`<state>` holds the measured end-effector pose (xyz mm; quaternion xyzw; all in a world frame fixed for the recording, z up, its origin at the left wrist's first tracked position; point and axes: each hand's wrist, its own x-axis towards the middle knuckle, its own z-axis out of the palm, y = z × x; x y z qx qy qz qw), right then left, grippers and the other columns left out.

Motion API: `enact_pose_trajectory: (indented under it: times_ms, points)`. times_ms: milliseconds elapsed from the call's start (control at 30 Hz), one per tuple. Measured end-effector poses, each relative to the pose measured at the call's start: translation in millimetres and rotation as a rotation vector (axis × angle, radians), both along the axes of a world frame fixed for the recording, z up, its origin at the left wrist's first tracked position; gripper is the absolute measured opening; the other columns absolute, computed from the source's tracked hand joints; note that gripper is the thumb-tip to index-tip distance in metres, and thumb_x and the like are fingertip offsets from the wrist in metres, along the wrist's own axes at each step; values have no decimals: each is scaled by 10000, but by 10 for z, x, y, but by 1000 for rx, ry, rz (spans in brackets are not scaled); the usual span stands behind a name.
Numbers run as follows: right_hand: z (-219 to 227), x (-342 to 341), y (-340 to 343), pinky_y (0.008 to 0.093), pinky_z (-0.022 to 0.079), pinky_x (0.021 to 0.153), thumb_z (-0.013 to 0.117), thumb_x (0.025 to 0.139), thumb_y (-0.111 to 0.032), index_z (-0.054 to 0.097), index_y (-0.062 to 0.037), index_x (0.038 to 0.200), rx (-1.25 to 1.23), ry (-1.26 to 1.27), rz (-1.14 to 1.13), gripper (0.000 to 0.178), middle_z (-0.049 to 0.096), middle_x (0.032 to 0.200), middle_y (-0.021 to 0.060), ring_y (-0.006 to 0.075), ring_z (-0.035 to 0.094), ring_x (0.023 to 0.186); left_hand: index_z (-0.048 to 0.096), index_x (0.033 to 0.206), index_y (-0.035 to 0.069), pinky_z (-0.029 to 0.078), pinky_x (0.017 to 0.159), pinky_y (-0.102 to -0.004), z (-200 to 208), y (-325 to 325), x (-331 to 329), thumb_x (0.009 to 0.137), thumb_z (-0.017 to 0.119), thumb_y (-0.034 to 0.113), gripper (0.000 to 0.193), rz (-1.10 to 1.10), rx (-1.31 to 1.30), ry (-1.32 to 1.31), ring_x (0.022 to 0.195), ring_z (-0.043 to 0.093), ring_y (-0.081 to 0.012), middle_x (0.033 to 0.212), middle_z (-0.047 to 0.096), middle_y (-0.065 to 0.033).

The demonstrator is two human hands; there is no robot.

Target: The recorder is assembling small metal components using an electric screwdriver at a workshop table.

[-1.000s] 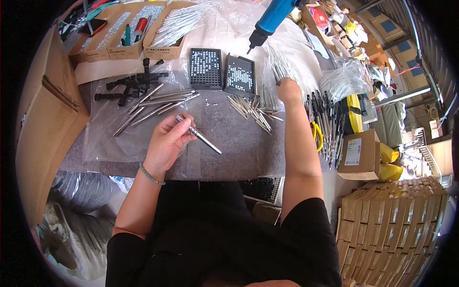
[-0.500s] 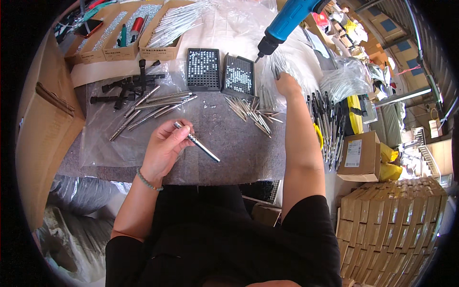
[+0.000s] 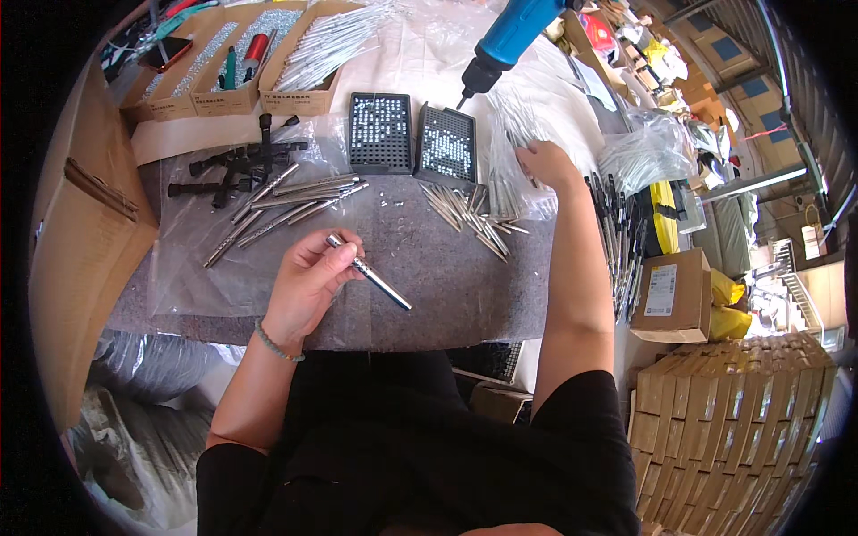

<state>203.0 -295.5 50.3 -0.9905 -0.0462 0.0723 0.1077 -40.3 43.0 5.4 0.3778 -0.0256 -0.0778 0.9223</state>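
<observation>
Between the thumb and fingers of my left hand (image 3: 313,272) is a silver metal tube (image 3: 382,284) with small holes near its upper end, slanting down to the right. My right hand (image 3: 550,165) is over the thin metal rods (image 3: 511,170) lying in clear plastic at the right. Its fingers are curled together, and whatever they pinch is too small to make out. Several similar perforated tubes (image 3: 313,192) lie left of centre. Shorter pointed metal pieces (image 3: 465,214) are heaped between my hands.
Two black trays (image 3: 380,165) hold small silver parts. Above them hangs a blue power screwdriver (image 3: 509,40). Black clamp-like fixtures (image 3: 237,170) lie left, near open cartons (image 3: 295,98) of rods and small parts. Dark rods (image 3: 612,232) stand beside my right forearm; a large carton (image 3: 89,232) borders the left.
My right hand has drawn slightly right and toward me over the rods. The hanging screwdriver has swung a little left. My left hand keeps its hold on the tube.
</observation>
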Motion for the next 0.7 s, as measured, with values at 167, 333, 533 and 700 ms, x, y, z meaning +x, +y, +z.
enact_pose_trajectory:
  times_ms: [167,333,533,700]
  points:
    - [45,-114,104,426,476,761,478,839,-270,587,-8,1078,270,26,-109,371,647,878,213,368,626,807,606,985,17,505,730,-253,-4,1,-18,874,589,98,137,28,25,20,814,574,-101,900,598,-37]
    - [178,-259,75,442,459,783,452,874,-242,622,-9,1008,-12,-359,3,318,627,909,232,387,601,864,598,991,15,501,759,-272,-30,9,4,884,575,104,142,4,12,5,829,575,-116,905,600,-46]
    - [302,-887,53,368,469,735,501,886,-248,644,-6,966,327,-470,-32,293,660,849,176,314,635,800,537,1005,25,463,813,-328,79,-50,-39,935,474,149,155,68,-67,16,781,539,-129,825,536,-31]
    - [221,-1806,759,176,307,544,567,901,-206,664,-15,997,901,-131,-108,235,505,694,-72,18,379,613,536,1101,31,398,646,-278,54,-129,-13,920,490,116,205,-20,-105,33,615,394,-67,708,424,37]
